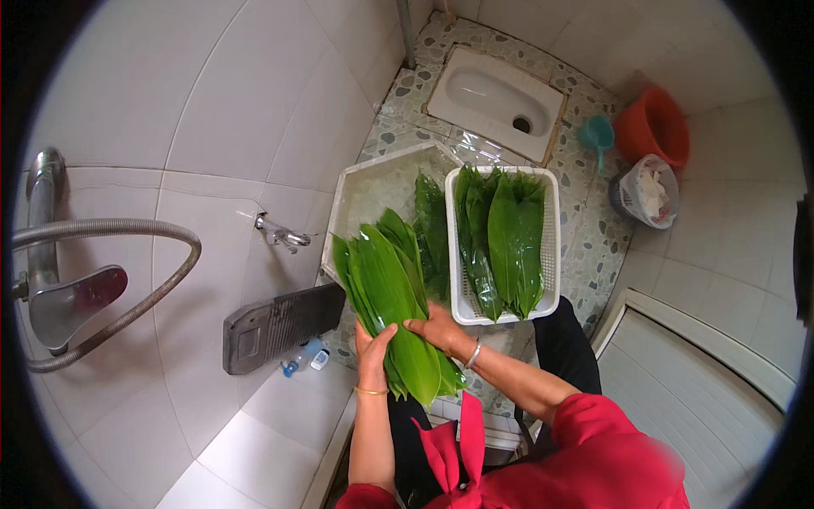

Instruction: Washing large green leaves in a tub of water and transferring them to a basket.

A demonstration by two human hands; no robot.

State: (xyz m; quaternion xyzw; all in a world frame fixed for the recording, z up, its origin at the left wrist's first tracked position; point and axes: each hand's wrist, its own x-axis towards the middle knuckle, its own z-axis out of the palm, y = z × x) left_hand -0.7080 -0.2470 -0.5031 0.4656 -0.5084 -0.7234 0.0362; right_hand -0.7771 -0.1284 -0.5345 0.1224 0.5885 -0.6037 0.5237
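The fanned bundle of long, glossy green leaves [386,284] hid most fingers of the bare, gold-bangled left hand [371,356]. A narrow black object [802,254] was cut off at the right rim — too little showed to identify it.

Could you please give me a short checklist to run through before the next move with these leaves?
1. Left hand on the leaf bundle: ok, thumb over the near part.
2. Right hand on the bundle: ok, thumb on top.
3. Leaf tips evened at the far end: not ok, they fan out unevenly.
4. White basket upright: ok, with leaves lying lengthwise inside.
5. White basin close by: ok, just beyond the bundle, left of the basket.
6. Undersides of the held leaves clean: cannot tell, they are hidden.
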